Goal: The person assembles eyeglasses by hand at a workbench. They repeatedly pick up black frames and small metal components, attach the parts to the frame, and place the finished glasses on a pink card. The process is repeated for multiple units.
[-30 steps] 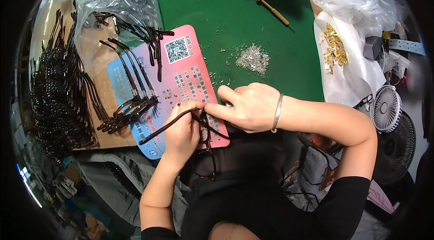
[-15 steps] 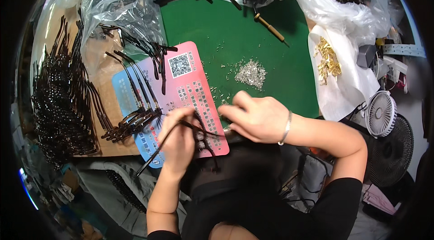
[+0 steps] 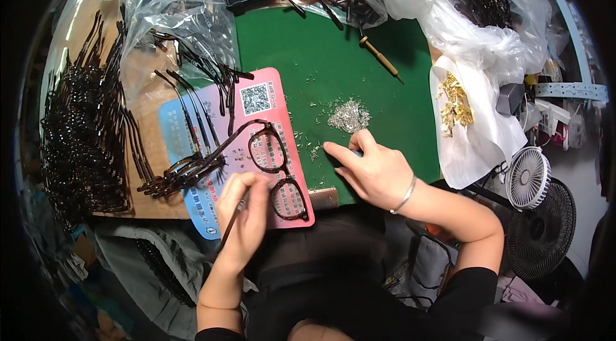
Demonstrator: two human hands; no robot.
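My left hand (image 3: 242, 216) is closed around a slim dark eyeglass temple (image 3: 232, 228), which slants down past the palm. Beside it a tortoiseshell eyeglass frame (image 3: 284, 171) lies on a pink and blue printed card (image 3: 256, 126), and a dark arm runs from its top corner toward the left. My right hand (image 3: 380, 177) rests over the green mat (image 3: 404, 129), index finger and thumb apart. Its index fingertip is beside scattered tiny silver pieces (image 3: 314, 151) that look like screws. A denser heap of them (image 3: 350, 115) lies just beyond the hand.
Dark temples (image 3: 83, 142) are piled at the left, with several more (image 3: 204, 116) on the card. A brass-handled screwdriver (image 3: 382, 58) lies at the mat's far side. Gold metal parts (image 3: 455, 103) sit on white wrapping at right, near a white fan (image 3: 527, 175). Plastic bags (image 3: 179, 7) line the back.
The eyeglass frame, blurred beside my left hand before, now lies flat on the card. My left hand has moved slightly down, my right hand slightly right, its index finger stretched out.
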